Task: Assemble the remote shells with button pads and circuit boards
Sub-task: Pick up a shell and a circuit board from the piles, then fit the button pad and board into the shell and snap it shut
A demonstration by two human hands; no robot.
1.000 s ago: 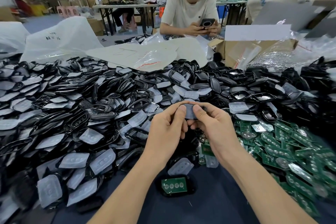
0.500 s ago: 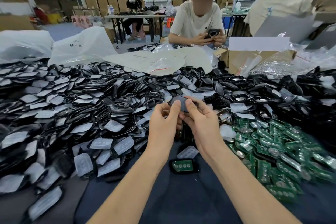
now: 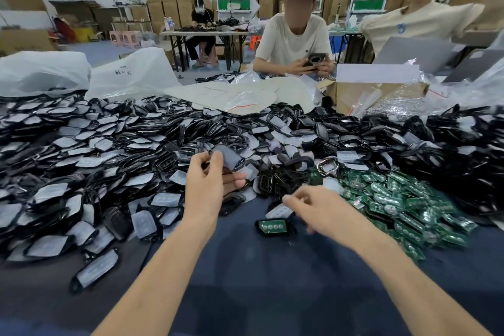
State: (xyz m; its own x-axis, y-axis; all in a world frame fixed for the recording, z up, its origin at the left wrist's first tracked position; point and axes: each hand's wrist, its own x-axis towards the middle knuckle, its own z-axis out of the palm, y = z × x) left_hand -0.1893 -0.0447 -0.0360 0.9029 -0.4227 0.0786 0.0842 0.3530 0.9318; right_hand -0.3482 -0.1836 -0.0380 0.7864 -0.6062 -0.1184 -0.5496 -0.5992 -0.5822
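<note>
My left hand [image 3: 210, 185] holds a black remote shell with a grey button pad [image 3: 229, 157] in it, raised above the pile. My right hand [image 3: 316, 210] hovers lower, to the right, fingers loosely curled and blurred, holding nothing that I can see. Just below its fingertips lie a loose translucent button pad [image 3: 278, 211] and a black shell with a green circuit board [image 3: 272, 227] in it, both on the dark blue table. A big heap of black shells and pads [image 3: 114, 155] covers the left and middle. Green circuit boards [image 3: 401, 199] are piled at the right.
White plastic bags [image 3: 131, 73] and an open cardboard box [image 3: 379, 90] stand behind the heap. One person sits across the table holding a phone [image 3: 313, 59]; another person is at the far right. The dark blue table [image 3: 259, 281] shows bare cloth near me.
Both hands gripped the shell together before. Now my right hand has let go and dropped down to the right, while my left hand keeps the shell. The camera has tilted up.
</note>
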